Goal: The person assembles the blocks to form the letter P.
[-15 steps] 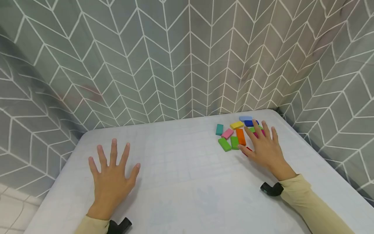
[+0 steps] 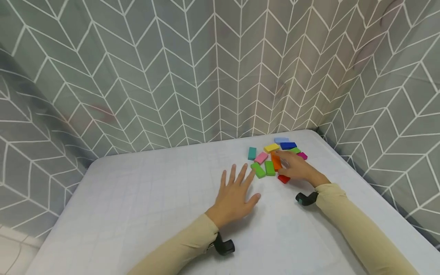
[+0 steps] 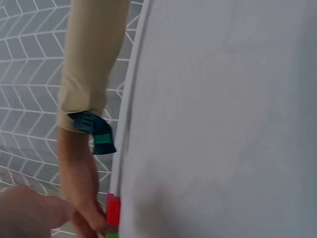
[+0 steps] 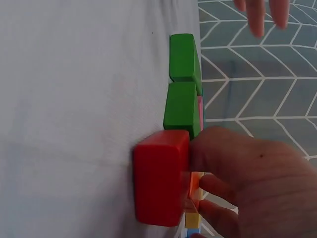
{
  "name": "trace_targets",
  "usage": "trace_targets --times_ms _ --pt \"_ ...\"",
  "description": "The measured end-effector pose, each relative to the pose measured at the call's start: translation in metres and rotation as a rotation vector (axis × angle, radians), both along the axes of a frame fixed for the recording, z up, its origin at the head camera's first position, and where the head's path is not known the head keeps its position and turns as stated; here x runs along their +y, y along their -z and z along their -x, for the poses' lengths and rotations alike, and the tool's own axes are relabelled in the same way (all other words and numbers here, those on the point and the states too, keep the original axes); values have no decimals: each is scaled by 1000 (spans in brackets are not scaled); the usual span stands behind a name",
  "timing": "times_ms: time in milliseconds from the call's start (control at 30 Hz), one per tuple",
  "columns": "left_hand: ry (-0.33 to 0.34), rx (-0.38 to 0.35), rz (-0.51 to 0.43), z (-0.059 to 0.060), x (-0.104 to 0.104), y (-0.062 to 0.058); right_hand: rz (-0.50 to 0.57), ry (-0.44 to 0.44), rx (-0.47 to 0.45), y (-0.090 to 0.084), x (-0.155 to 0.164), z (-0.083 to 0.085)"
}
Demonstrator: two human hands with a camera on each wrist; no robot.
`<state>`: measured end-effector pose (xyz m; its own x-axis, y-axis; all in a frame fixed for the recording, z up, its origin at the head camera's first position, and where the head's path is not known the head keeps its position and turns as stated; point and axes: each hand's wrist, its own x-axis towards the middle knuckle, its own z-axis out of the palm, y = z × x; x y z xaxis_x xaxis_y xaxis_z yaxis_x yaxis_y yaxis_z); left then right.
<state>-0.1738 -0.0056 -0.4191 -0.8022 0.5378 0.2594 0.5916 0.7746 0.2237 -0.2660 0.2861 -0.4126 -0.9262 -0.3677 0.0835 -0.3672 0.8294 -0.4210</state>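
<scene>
Small orange rectangular block (image 2: 276,162) lay flat within the coloured cluster, pinched at its 3 o'clock side; red rectangular block (image 2: 283,178) sat at its 5 o'clock.

Grey chevron curtain (image 2: 206,76), white table (image 2: 137,214)

I count ten small coloured rectangular blocks (image 2: 269,157) on my feed: three green, and one each of teal, pink, yellow, orange, red, magenta and dark blue
</scene>
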Motion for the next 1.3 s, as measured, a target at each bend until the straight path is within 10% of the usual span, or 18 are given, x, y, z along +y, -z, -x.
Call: trace_targets --times_ms 167,300,567,933,1300 --pt "22 -101 33 10 48 10 -16 -41 -35 2 3 13" --pt "27 -89 7 10 45 9 3 6 7 -7 2 9" --pt "-63 -64 -88 -12 -51 -13 163 -47 104 -39 -53 -35" --pt "-260 9 -220 -71 -173 -2 189 -376 121 -21 -176 -115" --pt "39 207 -230 -101 -160 11 30 -517 178 0 -207 -155"
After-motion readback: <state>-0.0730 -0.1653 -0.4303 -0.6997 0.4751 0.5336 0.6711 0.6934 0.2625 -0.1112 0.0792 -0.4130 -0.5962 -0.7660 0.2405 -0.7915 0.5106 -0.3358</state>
